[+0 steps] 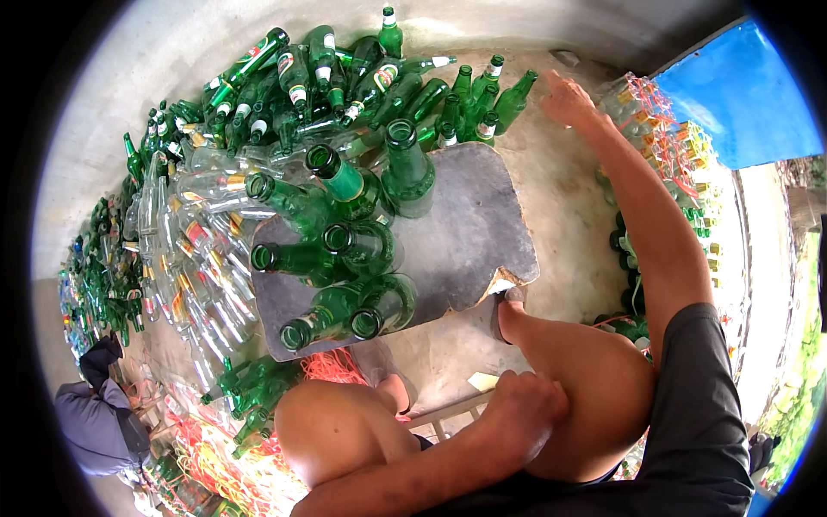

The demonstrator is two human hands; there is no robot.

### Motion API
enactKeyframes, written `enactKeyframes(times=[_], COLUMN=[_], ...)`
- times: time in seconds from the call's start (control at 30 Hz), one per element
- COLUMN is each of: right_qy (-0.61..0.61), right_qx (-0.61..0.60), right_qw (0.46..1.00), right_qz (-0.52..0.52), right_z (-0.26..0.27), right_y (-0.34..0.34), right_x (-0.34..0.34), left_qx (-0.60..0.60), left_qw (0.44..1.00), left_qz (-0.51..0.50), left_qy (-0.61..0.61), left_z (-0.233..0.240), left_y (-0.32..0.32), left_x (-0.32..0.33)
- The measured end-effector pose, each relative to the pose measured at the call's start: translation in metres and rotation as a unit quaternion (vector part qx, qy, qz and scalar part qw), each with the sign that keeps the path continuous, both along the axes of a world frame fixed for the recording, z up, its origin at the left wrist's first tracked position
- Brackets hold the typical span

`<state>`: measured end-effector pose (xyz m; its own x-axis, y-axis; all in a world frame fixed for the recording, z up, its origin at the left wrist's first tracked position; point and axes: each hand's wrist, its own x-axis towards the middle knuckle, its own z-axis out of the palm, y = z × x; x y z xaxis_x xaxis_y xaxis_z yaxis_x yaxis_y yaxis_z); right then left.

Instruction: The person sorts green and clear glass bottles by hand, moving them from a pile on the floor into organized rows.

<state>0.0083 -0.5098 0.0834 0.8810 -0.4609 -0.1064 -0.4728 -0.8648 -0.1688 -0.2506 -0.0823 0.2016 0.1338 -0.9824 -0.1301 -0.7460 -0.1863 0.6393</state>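
Note:
My right hand [568,100] reaches out over the concrete floor at the upper right, just right of a group of upright green glass bottles [515,100]. Its fingers are partly extended, and no object shows in it. My left hand [530,413] is closed in a fist beside my right thigh; nothing shows in it, though its palm side is hidden. Before my knees lies a dark board [471,213] with a torn edge. Several open-necked green bottles stand on its left half, among them one with a green neck label [345,184].
Green bottles [297,71] lie heaped along the wall, with clear bottles [207,258] left of the board. Red plastic twine [213,452] lies lower left, near another person [97,426]. Bundled bottles [665,142] stand at right by a blue panel [743,97].

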Motion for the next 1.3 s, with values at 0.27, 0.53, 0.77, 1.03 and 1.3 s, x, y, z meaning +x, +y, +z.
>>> enactKeyframes(times=[0.27, 0.53, 0.77, 1.03, 1.3], right_qy=[0.029, -0.036, -0.054, -0.093, -0.104], right_qx=[-0.047, -0.049, -0.059, -0.078, -0.065], right_qw=[0.998, 0.998, 0.997, 0.992, 0.992], right_qz=[0.012, 0.027, -0.012, -0.033, -0.002], right_z=[-0.027, -0.049, -0.076, -0.031, 0.100], right_y=[-0.016, -0.013, -0.028, -0.010, 0.050], right_x=[0.033, 0.026, -0.009, -0.080, -0.170], left_qx=[0.000, 0.026, 0.013, -0.109, -0.019], left_qw=[0.999, 1.000, 1.000, 0.988, 0.989], left_qz=[0.010, -0.006, -0.022, -0.007, -0.011], left_qy=[0.033, -0.002, -0.016, -0.107, -0.146], left_z=[-0.004, 0.009, 0.004, 0.008, 0.010], left_y=[-0.004, -0.007, -0.005, 0.011, 0.001], left_x=[-0.001, 0.005, -0.001, 0.004, -0.016])
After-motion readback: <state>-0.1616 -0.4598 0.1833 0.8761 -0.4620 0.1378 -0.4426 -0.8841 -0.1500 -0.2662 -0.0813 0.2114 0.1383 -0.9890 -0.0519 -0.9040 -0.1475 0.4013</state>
